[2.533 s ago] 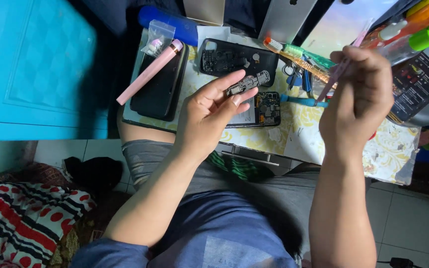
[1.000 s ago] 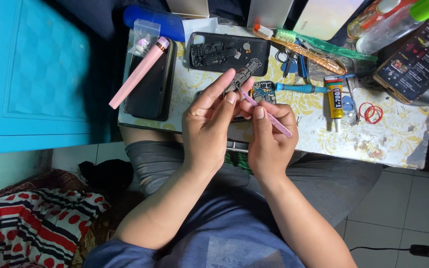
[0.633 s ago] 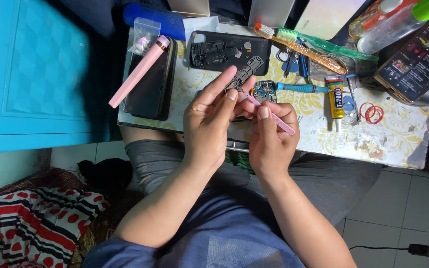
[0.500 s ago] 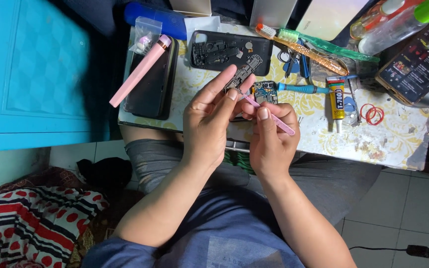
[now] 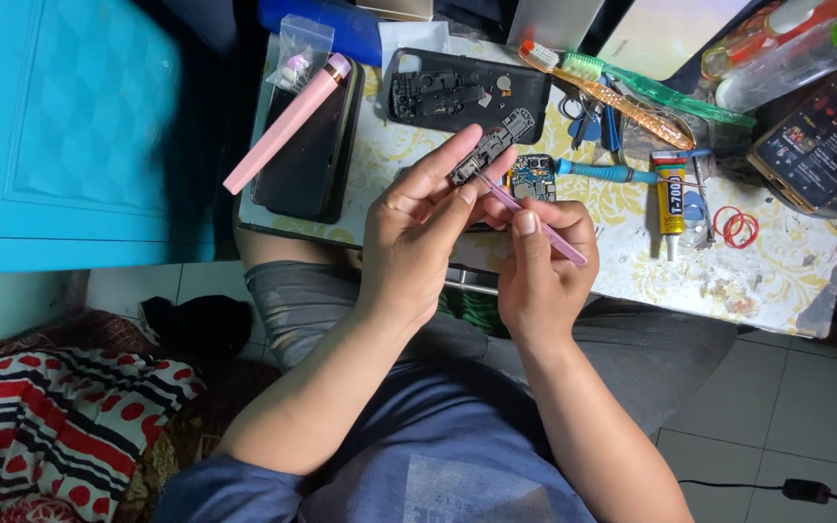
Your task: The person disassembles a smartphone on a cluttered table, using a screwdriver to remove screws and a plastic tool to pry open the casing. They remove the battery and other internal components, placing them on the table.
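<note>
small dark phone part (image 5: 481,160) is pinched at the fingertips of the left hand (image 5: 418,228) | pink tweezers (image 5: 533,220) are gripped by the right hand (image 5: 540,266), tip laid on the part | black phone back cover (image 5: 465,94) lies just beyond both hands | glue tube (image 5: 669,193) lies right of the right hand

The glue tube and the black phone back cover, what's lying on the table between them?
In the head view, a blue-handled screwdriver and a small circuit board lie between the glue tube and the black back cover.
</note>
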